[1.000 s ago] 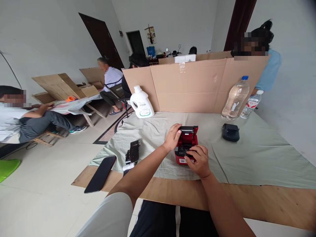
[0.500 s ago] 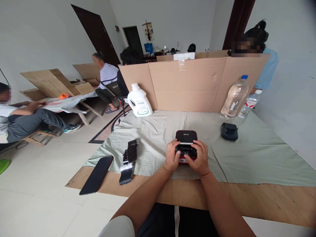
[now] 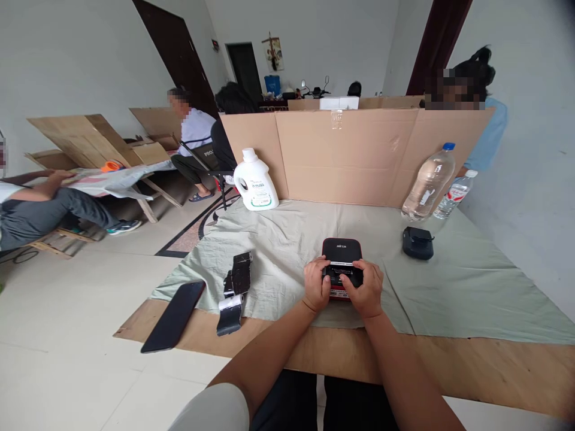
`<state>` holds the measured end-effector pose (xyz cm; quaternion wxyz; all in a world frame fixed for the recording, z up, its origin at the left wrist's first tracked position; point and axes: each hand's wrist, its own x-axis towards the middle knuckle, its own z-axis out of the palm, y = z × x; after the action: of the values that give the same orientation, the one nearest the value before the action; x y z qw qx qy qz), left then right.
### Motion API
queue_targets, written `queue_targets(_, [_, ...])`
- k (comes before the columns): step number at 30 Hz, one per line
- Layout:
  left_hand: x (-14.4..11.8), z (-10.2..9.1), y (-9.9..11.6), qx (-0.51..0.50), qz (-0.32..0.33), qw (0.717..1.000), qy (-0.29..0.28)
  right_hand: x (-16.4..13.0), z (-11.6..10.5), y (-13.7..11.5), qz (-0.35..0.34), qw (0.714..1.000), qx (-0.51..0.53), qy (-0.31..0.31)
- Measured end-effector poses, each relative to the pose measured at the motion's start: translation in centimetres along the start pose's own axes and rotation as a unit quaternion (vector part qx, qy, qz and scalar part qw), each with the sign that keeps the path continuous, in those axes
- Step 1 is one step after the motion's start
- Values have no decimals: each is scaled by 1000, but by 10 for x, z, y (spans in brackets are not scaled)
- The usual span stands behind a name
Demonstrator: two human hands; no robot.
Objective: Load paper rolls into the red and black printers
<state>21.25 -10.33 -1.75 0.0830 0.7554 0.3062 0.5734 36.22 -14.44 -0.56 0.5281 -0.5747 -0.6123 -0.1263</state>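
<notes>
A small red and black label printer (image 3: 341, 250) sits on the pale green cloth (image 3: 471, 281), its lid down. My left hand (image 3: 316, 284) grips its left side with the thumb on the front panel. My right hand (image 3: 367, 289) holds the right side, thumb also pressing the front. To the left lie black printer parts and a small white paper roll (image 3: 235, 288).
A dark phone (image 3: 173, 315) lies at the table's left edge. A white detergent bottle (image 3: 255, 182), two water bottles (image 3: 426, 182) and a black device (image 3: 417, 243) stand farther back before a cardboard screen (image 3: 359, 152). Other people sit at left and behind the screen.
The printer's lid was up a second ago with my left hand on it; the lid is now down and both hands hold the printer's front.
</notes>
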Motion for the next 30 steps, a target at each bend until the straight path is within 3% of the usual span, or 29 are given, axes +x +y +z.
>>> queue_targets(7, [-7, 2, -3, -81, -33, 996, -2, -12, 6, 3, 4, 996, 87, 17])
queue_targets(10, [-15, 6, -9, -118, -145, 982, -2, -21, 11, 2, 117, 984, 129, 20])
queue_targets(14, [-23, 7, -7, -239, -309, 918, -68, -34, 7, -10, 332, 920, 199, -57])
queue_targets(17, [-18, 4, 0, -301, -357, 881, -79, -30, -1, -22, 368, 896, 230, -95])
queue_targets(20, [1, -6, -6, -314, -370, 873, -39, -6, 6, -34, 348, 905, 215, -118])
queue_targets(24, [50, -31, -50, -308, -349, 885, 31, 48, 55, -50, 285, 903, 272, -170])
queue_targets(30, [108, -87, -153, -325, -414, 847, 73, 101, 175, -77, 252, 864, 362, -241])
